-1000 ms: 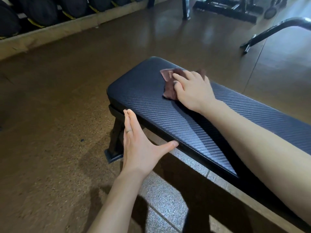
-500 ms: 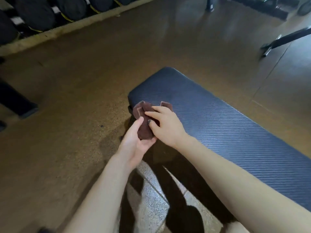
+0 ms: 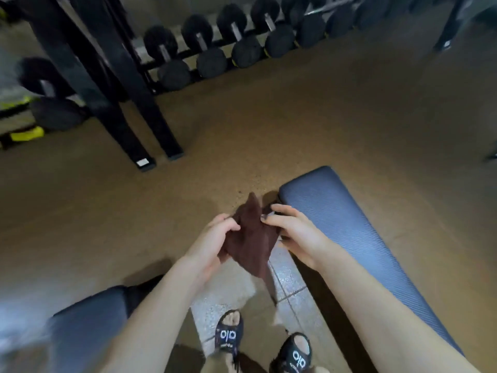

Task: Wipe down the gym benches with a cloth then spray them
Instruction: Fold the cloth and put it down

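Observation:
A dark brown cloth (image 3: 251,238) hangs between both hands, in the air off the near-left end of the bench. My left hand (image 3: 212,243) grips its left side. My right hand (image 3: 293,230) pinches its upper right edge. The flat gym bench (image 3: 349,227) has a dark blue textured pad and runs from the centre toward the lower right, under my right forearm. A second padded bench (image 3: 86,327) shows at the lower left, blurred. No spray bottle is in view.
A dumbbell rack (image 3: 215,49) lines the back wall. Black frame legs (image 3: 139,125) slant onto the floor at upper left. Yellow-trimmed gear (image 3: 27,133) sits at far left. My feet in black slides (image 3: 228,335) stand on the tiled strip below the cloth.
My right hand lifted the cloth off the bench pad and my left hand joined it. The cloth now hangs open between both hands, and the view has swung left and up.

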A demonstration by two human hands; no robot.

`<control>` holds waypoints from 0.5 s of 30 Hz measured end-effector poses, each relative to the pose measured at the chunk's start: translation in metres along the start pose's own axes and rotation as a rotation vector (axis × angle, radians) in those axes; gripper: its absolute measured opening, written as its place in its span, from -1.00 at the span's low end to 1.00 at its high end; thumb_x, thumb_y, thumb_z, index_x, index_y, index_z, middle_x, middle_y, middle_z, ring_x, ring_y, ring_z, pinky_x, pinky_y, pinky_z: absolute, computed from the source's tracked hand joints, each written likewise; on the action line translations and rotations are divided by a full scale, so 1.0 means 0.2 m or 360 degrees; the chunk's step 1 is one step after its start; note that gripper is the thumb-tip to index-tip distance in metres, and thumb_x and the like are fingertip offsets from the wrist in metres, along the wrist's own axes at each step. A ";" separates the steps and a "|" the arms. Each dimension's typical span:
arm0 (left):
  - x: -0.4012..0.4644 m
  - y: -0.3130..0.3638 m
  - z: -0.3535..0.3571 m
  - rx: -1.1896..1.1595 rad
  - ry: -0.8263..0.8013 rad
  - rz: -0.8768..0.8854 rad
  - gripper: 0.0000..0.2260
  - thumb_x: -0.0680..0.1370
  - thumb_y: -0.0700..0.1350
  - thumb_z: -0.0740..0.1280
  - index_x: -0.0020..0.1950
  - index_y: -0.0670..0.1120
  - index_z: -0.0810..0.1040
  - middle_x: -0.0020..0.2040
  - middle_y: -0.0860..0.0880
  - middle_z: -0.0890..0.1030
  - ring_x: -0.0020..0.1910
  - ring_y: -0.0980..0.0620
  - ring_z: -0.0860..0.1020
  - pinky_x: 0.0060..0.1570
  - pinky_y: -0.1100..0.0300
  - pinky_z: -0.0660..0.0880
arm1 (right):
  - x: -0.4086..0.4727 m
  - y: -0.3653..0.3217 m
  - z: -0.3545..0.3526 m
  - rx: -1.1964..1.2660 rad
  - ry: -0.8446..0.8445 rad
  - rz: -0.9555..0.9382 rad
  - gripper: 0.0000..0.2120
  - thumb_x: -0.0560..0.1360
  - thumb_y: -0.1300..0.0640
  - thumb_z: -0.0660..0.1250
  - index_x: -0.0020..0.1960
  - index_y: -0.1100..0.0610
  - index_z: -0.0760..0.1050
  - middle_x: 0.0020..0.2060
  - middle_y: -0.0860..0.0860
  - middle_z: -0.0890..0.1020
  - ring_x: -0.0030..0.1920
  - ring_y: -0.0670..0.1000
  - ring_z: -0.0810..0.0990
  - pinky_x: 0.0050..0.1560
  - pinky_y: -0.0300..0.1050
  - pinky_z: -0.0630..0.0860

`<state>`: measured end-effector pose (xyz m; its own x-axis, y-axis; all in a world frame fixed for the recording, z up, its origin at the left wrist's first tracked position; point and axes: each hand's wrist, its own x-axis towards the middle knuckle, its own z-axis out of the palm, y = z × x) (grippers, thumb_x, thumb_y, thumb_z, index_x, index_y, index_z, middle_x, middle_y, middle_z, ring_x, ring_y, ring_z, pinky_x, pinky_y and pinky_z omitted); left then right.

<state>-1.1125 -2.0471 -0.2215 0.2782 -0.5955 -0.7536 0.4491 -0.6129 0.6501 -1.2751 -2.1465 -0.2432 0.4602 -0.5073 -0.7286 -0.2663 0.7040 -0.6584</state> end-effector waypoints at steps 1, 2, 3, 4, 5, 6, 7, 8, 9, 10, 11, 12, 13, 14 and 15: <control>-0.11 0.07 -0.04 0.0011 0.0027 0.0015 -0.83 0.56 -0.26 0.23 0.04 -0.08 0.58 -0.13 -0.07 0.63 -0.18 0.02 0.61 -0.32 0.24 0.43 | -0.08 -0.07 0.05 0.0001 -0.0091 0.0040 -0.42 0.43 0.13 0.54 0.41 0.05 0.45 0.06 0.04 0.68 0.05 -0.01 0.67 0.10 -0.11 0.53; -0.21 0.13 -0.09 0.0028 0.0051 0.0024 -0.80 0.57 -0.25 0.23 0.11 -0.12 0.59 -0.09 -0.11 0.63 -0.11 -0.02 0.60 -0.25 0.19 0.42 | -0.14 -0.14 0.10 -0.0042 -0.0143 0.0044 -0.45 0.44 0.16 0.55 0.38 0.08 0.48 0.05 0.04 0.69 0.05 -0.03 0.69 0.08 -0.15 0.54; -0.31 0.19 -0.14 0.0052 0.0083 0.0026 -0.77 0.57 -0.23 0.23 0.17 -0.14 0.58 -0.04 -0.13 0.62 -0.05 -0.07 0.58 -0.16 0.13 0.43 | -0.19 -0.20 0.14 -0.0095 -0.0165 0.0029 -0.46 0.42 0.18 0.56 0.36 0.11 0.51 0.07 0.04 0.69 0.07 -0.04 0.70 0.08 -0.18 0.57; -0.39 0.24 -0.18 0.0071 0.0123 0.0030 -0.76 0.56 -0.23 0.23 0.20 -0.15 0.58 0.00 -0.14 0.62 -0.01 -0.09 0.56 -0.07 0.08 0.43 | -0.24 -0.25 0.19 -0.0147 -0.0169 0.0006 -0.49 0.42 0.21 0.56 0.34 0.13 0.53 0.10 0.06 0.69 0.07 -0.05 0.70 0.04 -0.21 0.59; -0.47 0.28 -0.22 0.0076 0.0167 0.0047 -0.77 0.56 -0.22 0.24 0.18 -0.14 0.58 0.01 -0.14 0.62 0.00 -0.09 0.56 -0.02 0.05 0.42 | -0.28 -0.30 0.24 -0.0194 -0.0176 -0.0018 -0.55 0.43 0.25 0.54 0.30 0.16 0.56 0.10 0.08 0.69 0.05 -0.05 0.70 -0.01 -0.23 0.61; -0.54 0.30 -0.27 0.0071 0.0209 0.0065 -0.79 0.56 -0.22 0.24 0.15 -0.12 0.58 0.01 -0.13 0.61 0.00 -0.09 0.55 0.00 0.04 0.41 | -0.33 -0.34 0.29 -0.0237 -0.0208 -0.0032 -0.61 0.45 0.29 0.51 0.26 0.21 0.58 0.07 0.10 0.70 0.03 -0.03 0.69 0.00 -0.21 0.63; -0.60 0.32 -0.31 0.0062 0.0252 0.0075 -0.81 0.57 -0.22 0.24 0.12 -0.10 0.58 0.01 -0.13 0.60 -0.01 -0.09 0.55 0.00 0.04 0.40 | -0.37 -0.39 0.34 -0.0294 -0.0266 -0.0030 -0.66 0.46 0.31 0.49 0.22 0.25 0.60 0.02 0.13 0.71 0.02 -0.01 0.69 0.06 -0.16 0.64; -0.67 0.33 -0.34 0.0046 0.0293 0.0086 -0.82 0.57 -0.22 0.24 0.11 -0.09 0.57 0.01 -0.13 0.60 -0.01 -0.09 0.54 -0.01 0.03 0.40 | -0.42 -0.43 0.39 -0.0372 -0.0337 -0.0014 -0.71 0.47 0.31 0.47 0.19 0.27 0.62 -0.01 0.13 0.72 0.01 0.00 0.69 0.12 -0.12 0.63; -0.72 0.34 -0.37 0.0016 0.0329 0.0100 -0.81 0.57 -0.23 0.24 0.13 -0.11 0.57 0.03 -0.13 0.60 0.00 -0.10 0.54 0.00 0.02 0.40 | -0.46 -0.46 0.44 -0.0443 -0.0408 0.0011 -0.73 0.47 0.30 0.47 0.17 0.26 0.64 -0.04 0.12 0.73 0.00 -0.01 0.69 0.13 -0.12 0.62; -0.77 0.34 -0.41 -0.0032 0.0360 0.0108 -0.79 0.58 -0.23 0.23 0.17 -0.13 0.57 0.05 -0.14 0.60 0.01 -0.11 0.55 0.02 0.01 0.41 | -0.49 -0.49 0.49 -0.0490 -0.0472 0.0044 -0.73 0.48 0.29 0.46 0.17 0.25 0.65 -0.04 0.11 0.73 -0.01 -0.02 0.69 0.11 -0.14 0.62; -0.81 0.34 -0.44 -0.0094 0.0395 0.0102 -0.76 0.58 -0.23 0.23 0.22 -0.16 0.56 0.07 -0.16 0.61 0.02 -0.12 0.56 0.04 0.00 0.43 | -0.53 -0.52 0.55 -0.0512 -0.0529 0.0082 -0.73 0.48 0.30 0.45 0.18 0.25 0.66 -0.02 0.12 0.73 0.00 -0.02 0.69 0.08 -0.14 0.62; -0.86 0.33 -0.48 -0.0174 0.0425 0.0095 -0.73 0.59 -0.22 0.24 0.27 -0.17 0.55 0.11 -0.18 0.62 0.04 -0.12 0.58 0.07 -0.01 0.45 | -0.55 -0.55 0.60 -0.0517 -0.0589 0.0119 -0.73 0.48 0.31 0.43 0.18 0.25 0.66 0.01 0.14 0.73 0.01 -0.01 0.69 0.07 -0.13 0.62; -0.90 0.32 -0.52 -0.0263 0.0437 0.0095 -0.71 0.60 -0.20 0.25 0.31 -0.17 0.54 0.17 -0.20 0.63 0.07 -0.13 0.59 0.08 -0.01 0.47 | -0.58 -0.57 0.67 -0.0514 -0.0657 0.0155 -0.73 0.49 0.33 0.41 0.18 0.26 0.66 0.02 0.16 0.73 0.01 0.00 0.69 0.06 -0.12 0.62; -0.95 0.32 -0.56 -0.0361 0.0423 0.0099 -0.71 0.62 -0.17 0.26 0.34 -0.17 0.53 0.21 -0.22 0.64 0.10 -0.14 0.62 0.10 -0.01 0.50 | -0.60 -0.59 0.73 -0.0527 -0.0710 0.0184 -0.73 0.49 0.35 0.38 0.17 0.26 0.66 0.01 0.16 0.73 0.00 0.01 0.69 0.04 -0.12 0.62; -0.99 0.31 -0.61 -0.0458 0.0392 0.0102 -0.70 0.63 -0.14 0.29 0.35 -0.18 0.53 0.24 -0.22 0.64 0.15 -0.15 0.64 0.11 -0.02 0.53 | -0.62 -0.61 0.80 -0.0553 -0.0745 0.0203 -0.74 0.50 0.36 0.36 0.16 0.26 0.67 -0.02 0.15 0.72 -0.02 0.00 0.69 0.01 -0.13 0.62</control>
<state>-1.0363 -1.9048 -0.0442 0.4935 -0.4640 -0.7357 0.6343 -0.3868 0.6694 -1.1647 -2.0892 -0.0428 0.7096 -0.1010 -0.6974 -0.5693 0.5010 -0.6519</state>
